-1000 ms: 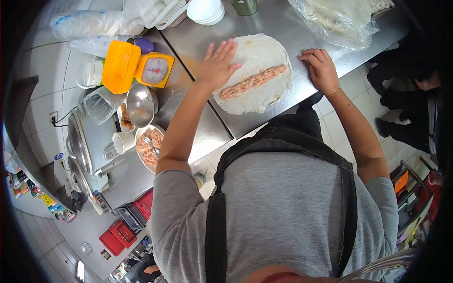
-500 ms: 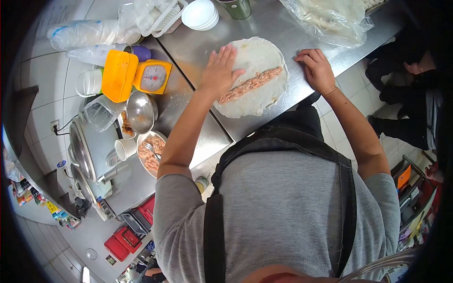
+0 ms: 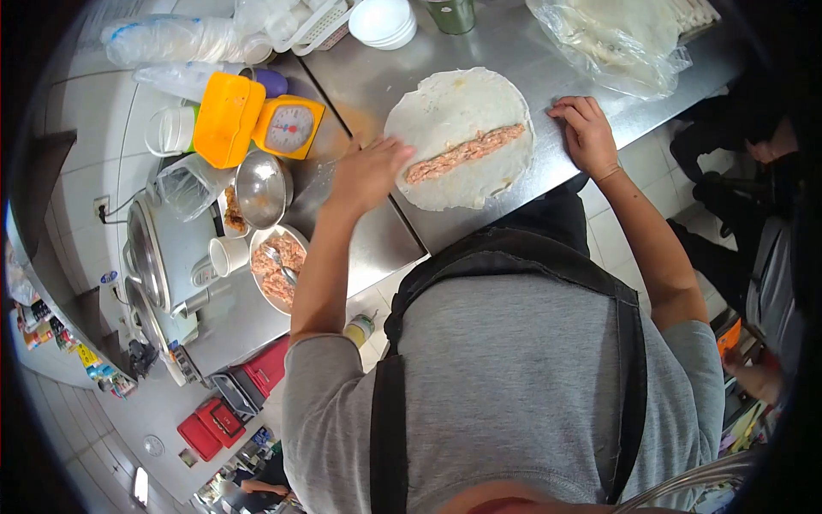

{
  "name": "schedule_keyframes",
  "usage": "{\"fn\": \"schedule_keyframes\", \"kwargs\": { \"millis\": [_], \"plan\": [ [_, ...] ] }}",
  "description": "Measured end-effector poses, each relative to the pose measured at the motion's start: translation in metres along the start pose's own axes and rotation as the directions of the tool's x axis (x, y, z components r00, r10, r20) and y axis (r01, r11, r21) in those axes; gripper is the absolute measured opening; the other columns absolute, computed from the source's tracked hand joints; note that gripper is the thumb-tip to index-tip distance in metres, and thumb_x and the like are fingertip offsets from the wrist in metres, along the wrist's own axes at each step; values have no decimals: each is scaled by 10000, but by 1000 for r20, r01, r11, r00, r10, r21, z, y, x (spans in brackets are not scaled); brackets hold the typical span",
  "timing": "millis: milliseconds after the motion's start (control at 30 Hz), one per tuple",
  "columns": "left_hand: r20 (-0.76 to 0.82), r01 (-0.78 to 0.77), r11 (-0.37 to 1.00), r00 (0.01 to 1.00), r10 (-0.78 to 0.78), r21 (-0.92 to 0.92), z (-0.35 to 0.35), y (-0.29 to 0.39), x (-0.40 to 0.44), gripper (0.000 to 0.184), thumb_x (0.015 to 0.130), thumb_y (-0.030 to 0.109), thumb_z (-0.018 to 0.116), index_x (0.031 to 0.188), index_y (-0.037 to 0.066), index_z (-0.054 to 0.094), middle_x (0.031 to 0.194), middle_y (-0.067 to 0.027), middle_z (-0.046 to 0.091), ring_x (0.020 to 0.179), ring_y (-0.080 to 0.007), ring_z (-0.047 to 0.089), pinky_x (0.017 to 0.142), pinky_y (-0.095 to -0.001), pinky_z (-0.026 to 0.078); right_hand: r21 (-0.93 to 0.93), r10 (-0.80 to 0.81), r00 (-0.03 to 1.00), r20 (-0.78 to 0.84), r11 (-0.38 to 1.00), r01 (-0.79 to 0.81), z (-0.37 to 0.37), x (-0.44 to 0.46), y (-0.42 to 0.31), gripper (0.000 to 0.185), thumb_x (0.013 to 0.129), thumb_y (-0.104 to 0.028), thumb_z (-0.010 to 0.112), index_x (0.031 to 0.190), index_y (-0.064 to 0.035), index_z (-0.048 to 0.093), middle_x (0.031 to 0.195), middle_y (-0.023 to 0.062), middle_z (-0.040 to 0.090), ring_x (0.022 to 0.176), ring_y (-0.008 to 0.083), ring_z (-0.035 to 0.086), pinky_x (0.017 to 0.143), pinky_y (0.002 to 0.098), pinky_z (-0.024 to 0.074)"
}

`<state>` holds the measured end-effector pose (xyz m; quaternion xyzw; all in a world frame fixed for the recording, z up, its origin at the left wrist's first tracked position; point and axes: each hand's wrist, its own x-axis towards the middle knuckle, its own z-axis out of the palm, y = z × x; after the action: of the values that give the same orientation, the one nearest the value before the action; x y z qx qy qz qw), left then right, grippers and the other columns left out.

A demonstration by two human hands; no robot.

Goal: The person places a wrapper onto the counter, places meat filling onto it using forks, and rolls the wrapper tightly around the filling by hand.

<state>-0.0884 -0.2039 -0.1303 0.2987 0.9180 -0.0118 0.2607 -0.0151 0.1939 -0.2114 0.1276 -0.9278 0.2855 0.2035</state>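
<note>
A round white sheet of dough [image 3: 445, 107] lies flat on the steel table, with a strip of pinkish minced filling [image 3: 467, 154] across its lower part. At the left edge of the sheet is my left hand [image 3: 366, 174], slightly blurred, fingers apart and holding nothing. My right hand [image 3: 589, 135] rests on the table near its front edge, right of the sheet, its fingers curled; whether anything is under them is hidden. More minced filling [image 3: 272, 261] with a spoon [image 3: 282, 267] in it sits in a white bowl [image 3: 260, 291] left of my left forearm.
A yellow scale [image 3: 289, 127], a yellow container [image 3: 228, 120], a metal bowl [image 3: 264, 190] and a white cup [image 3: 229, 255] stand at the left. White bowls [image 3: 383, 23], a green container [image 3: 451, 15] and a plastic bag [image 3: 612, 43] line the back. Another person's dark sleeve [image 3: 719, 257] shows at right.
My left hand has drawn back off the dough toward the left and toward my body. My right hand has stayed in about the same place. The other person at right has moved.
</note>
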Motion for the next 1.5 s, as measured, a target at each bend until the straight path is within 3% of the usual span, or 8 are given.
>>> {"fn": "schedule_keyframes", "kwargs": {
  "millis": [200, 433, 633, 867, 1133, 1233, 1333, 1500],
  "plan": [
    [-264, 658, 663, 610, -747, -357, -34, -110, -103, 581, 1081, 444, 226, 1325, 161, 671, 1217, -262, 680, 1211, -460, 590, 1067, -527, 414, 7, -22, 1000, 19, 1000, 22, 3, 1, 2, 364, 742, 105, 612, 1042, -81, 700, 1130, 89, 657, 1059, 332, 597, 930, 422, 502],
    [-2, 750, 521, 570, -822, -408, 54, -239, -77, 689, 1048, 608, 300, 1350, 115, 674, 1440, -279, 559, 1366, -419, 505, 1159, -451, 328, -14, 0, 999, 49, 1000, 1, 3, 2, 1, 379, 738, 112, 588, 1047, -78, 694, 1135, 95, 649, 1062, 338, 587, 940, 427, 494],
    [-69, 638, 700, 722, -689, -321, -15, -155, -114, 508, 1079, 353, 311, 1364, 96, 645, 1338, -227, 646, 1264, -396, 596, 1078, -486, 419, -47, -14, 999, 34, 999, 15, 3, 1, 1, 383, 732, 99, 610, 1051, -100, 686, 1139, 90, 647, 1069, 334, 585, 946, 428, 499],
    [-312, -320, 853, 929, 197, -413, -22, 19, 15, 516, 1104, 359, 259, 1443, 118, 564, 1463, -130, 582, 1426, -278, 463, 1263, -411, 221, -49, -7, 1000, 23, 999, 8, 3, 0, 1, 355, 733, 86, 626, 1031, -98, 679, 1125, 80, 646, 1079, 322, 588, 949, 418, 504],
    [-295, -457, 890, 851, 435, -5, 4, 88, 126, 546, 1122, 367, 204, 1541, 120, 452, 1636, -72, 371, 1535, -206, 284, 1296, -402, 128, -19, 11, 1000, 12, 1000, -11, 1, 1, -1, 312, 747, 79, 630, 1005, -90, 678, 1108, 71, 650, 1063, 309, 592, 937, 406, 507],
    [-30, -516, 853, 857, 515, -79, -17, 81, 111, 545, 1123, 355, 205, 1574, 111, 390, 1660, -65, 324, 1548, -201, 251, 1293, -401, 137, -16, 4, 1000, -4, 1000, -4, 2, 0, 1, 293, 753, 70, 639, 998, -85, 677, 1103, 69, 652, 1049, 305, 593, 932, 401, 509],
    [-306, -439, 894, 843, 443, 85, 1, 61, 136, 549, 1124, 358, 193, 1584, 118, 372, 1665, -49, 317, 1549, -185, 247, 1293, -399, 134, -14, 5, 1000, -16, 1000, -5, 4, 0, 0, 277, 760, 59, 648, 995, -84, 677, 1103, 66, 653, 1039, 300, 594, 929, 397, 510],
    [-176, -578, 811, 792, 584, 93, -3, 98, 139, 543, 1123, 359, 199, 1557, 128, 429, 1635, -31, 378, 1540, -164, 265, 1295, -397, 130, -11, 10, 1000, -14, 1000, -10, 5, 0, 1, 268, 765, 43, 653, 997, -88, 682, 1103, 58, 654, 1034, 295, 594, 931, 394, 511]
  ]
}}
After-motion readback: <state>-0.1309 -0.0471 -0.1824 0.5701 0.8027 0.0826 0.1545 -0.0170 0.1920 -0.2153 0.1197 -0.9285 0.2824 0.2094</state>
